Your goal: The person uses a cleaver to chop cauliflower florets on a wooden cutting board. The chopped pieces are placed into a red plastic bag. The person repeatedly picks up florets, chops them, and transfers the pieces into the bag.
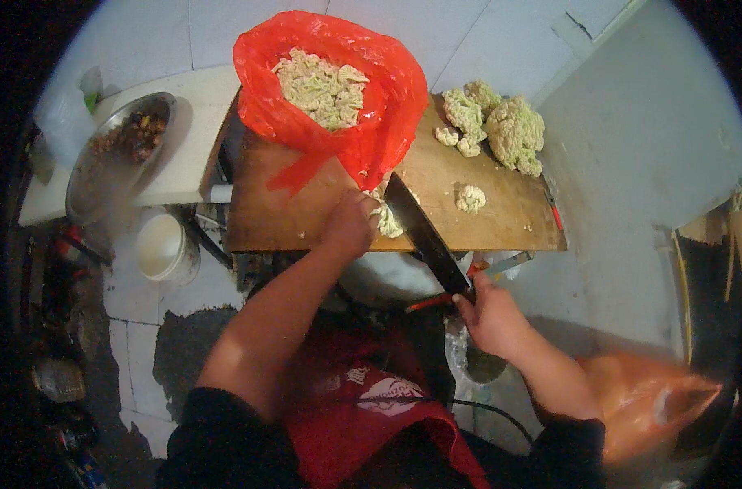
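My left hand (350, 225) holds a piece of cauliflower (388, 221) on the wooden board (285, 229), near its front edge. In my right hand (490, 315) is the handle of a broad, dark-bladed knife (429, 235); the blade slants up and left, just right of the piece. Behind my left hand, an open red plastic bag (401, 91) holds many cut cauliflower florets (322, 88). Larger cauliflower chunks (516, 134) lie at the board's back right, with small florets beside them. A lone floret (470, 199) rests right of the blade.
On a white counter (190, 131) at the left stands a metal bowl (80, 202) of dark food. A white bucket (163, 247) is on the floor below. A grey wall (621, 183) borders the board's right side. An orange plastic bag (646, 406) lies at lower right.
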